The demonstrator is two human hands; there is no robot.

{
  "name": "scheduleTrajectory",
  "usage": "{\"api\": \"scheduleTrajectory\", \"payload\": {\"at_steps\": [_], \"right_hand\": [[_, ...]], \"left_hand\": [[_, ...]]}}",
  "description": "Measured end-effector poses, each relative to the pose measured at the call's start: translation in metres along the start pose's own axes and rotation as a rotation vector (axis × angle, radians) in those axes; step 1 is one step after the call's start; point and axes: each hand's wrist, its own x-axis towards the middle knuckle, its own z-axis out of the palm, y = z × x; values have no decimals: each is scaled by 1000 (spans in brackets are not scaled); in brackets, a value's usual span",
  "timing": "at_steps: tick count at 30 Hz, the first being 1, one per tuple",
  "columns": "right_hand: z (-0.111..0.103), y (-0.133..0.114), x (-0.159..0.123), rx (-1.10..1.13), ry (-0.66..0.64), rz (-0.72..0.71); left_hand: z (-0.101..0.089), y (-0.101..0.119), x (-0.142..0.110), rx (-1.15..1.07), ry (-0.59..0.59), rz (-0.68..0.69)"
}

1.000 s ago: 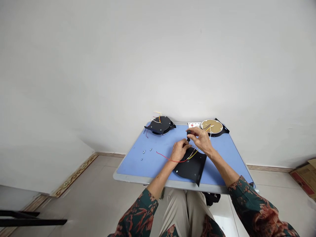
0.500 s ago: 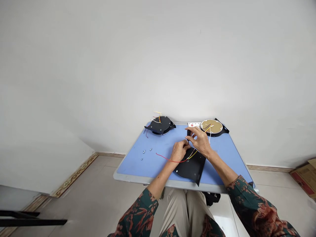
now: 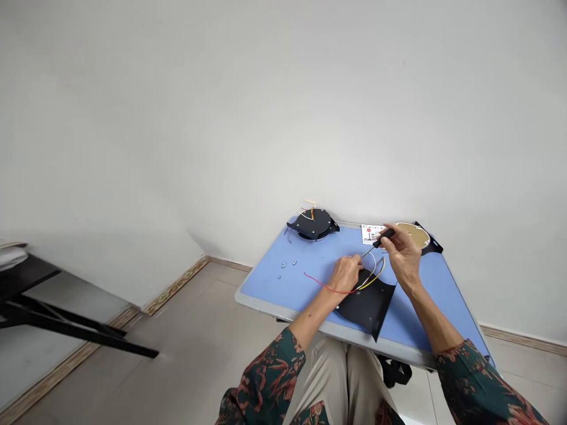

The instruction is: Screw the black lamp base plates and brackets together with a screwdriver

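"Pale wall (image 3: pixel 266 106) fills the background in the head view, with a blue table (image 3: pixel 270 265) pushed up near it. What are the fingers doing?"

"On the right hand (image 3: pixel 404 255), thumb and fingers are closed around the black handle of a screwdriver (image 3: pixel 384 237). Its thin shaft slants down and leftward to the other fingertips."

"And the left hand (image 3: pixel 346 273)?"

"Fingers curled together at the far edge of a black plate (image 3: pixel 367 304). I can't tell whether they pinch anything; their tips are too small to read."

"Where does that plate lie?"

"Flat on the table, running from under the left fingertips toward the person, its near corner reaching the gray rim (image 3: pixel 257 304). A red wire (image 3: pixel 325 285) crosses the left wrist; a yellow wire (image 3: pixel 374 279) arches up between the two hands."

"How much room around them?"

"Left of the left fingers, blue surface stretches out to some small metal pieces (image 3: pixel 284 265), then on to the side edge. Beyond those fingers, far and left, sits a round black assembly (image 3: pixel 312 225). Tighter on the right: a printed card (image 3: pixel 370 234) lies just beyond the screwdriver, and a tan disc (image 3: pixel 419 234) is partly hidden behind the right fingers."
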Motion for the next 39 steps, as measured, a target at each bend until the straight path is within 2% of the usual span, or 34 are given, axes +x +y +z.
{"api": "scheduleTrajectory", "payload": {"at_steps": [4,7,12,15,18,20,23,27,30,32,34,37,39], "right_hand": [[-1,-2,-1,13,65,-6],[2,1,-4,1,57,-10],[3,9,-8,-77,29,-35],[1,11,-8,-56,44,-26],[-1,12,-8,-47,49,-19],[-1,12,-8,-59,46,-17],[1,12,-9,-81,19,-29],[4,15,-12,-74,-41,-49],[5,20,-14,-60,-63,-39],[5,21,-14,-67,-64,-33],[4,21,-14,-88,-61,-32],[5,16,-14,-172,-41,-65],[6,14,-14,-249,-26,-116]], "left_hand": [[-6,-4,-5,205,0,11],[-11,-4,-8,264,-23,-19],[-10,8,-4,356,-50,-13],[-19,7,-2,440,-51,-49],[-44,-13,-13,455,37,-192],[-64,-36,-31,487,134,-283],[-87,-73,-66,549,249,-341],[-96,-109,-93,562,338,-300],[-95,-119,-96,546,397,-255],[-93,-113,-101,550,473,-202],[-86,-95,-114,551,594,-102],[-64,-45,-146,483,760,124],[-40,-3,-164,434,754,296]]}}
